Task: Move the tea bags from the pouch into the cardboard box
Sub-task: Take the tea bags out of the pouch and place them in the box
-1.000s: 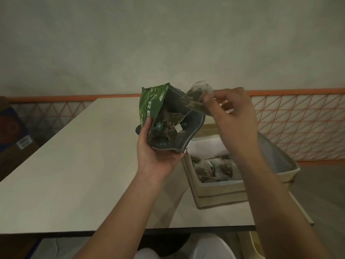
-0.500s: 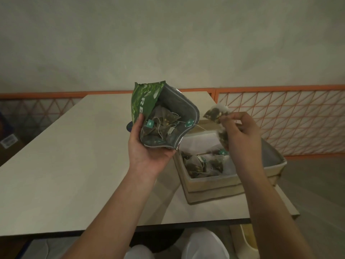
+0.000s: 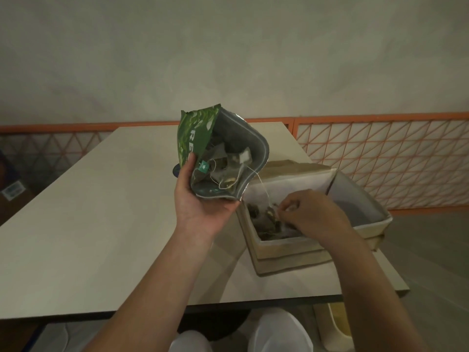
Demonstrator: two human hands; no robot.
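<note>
My left hand [image 3: 203,199] holds a green foil pouch [image 3: 198,138] above the table, its mouth open toward me. Several tea bags [image 3: 225,166] with strings and green tags show inside it. To its right stands an open cardboard box [image 3: 286,252] with a white lining. My right hand [image 3: 314,212] is down inside the box, fingers pinched on a tea bag [image 3: 272,208] over the pile of tea bags [image 3: 266,222] lying there. A thin string [image 3: 262,185] runs from the pouch mouth down to that hand.
The beige table [image 3: 101,212] ends close to the box on the right and near my knees [image 3: 276,331] in front. An orange lattice railing [image 3: 380,158] runs behind the table. A cardboard carton [image 3: 10,189] sits at far left.
My right hand carried a tea bag from beside the pouch mouth down into the box. The left hand kept the pouch up and nearly still.
</note>
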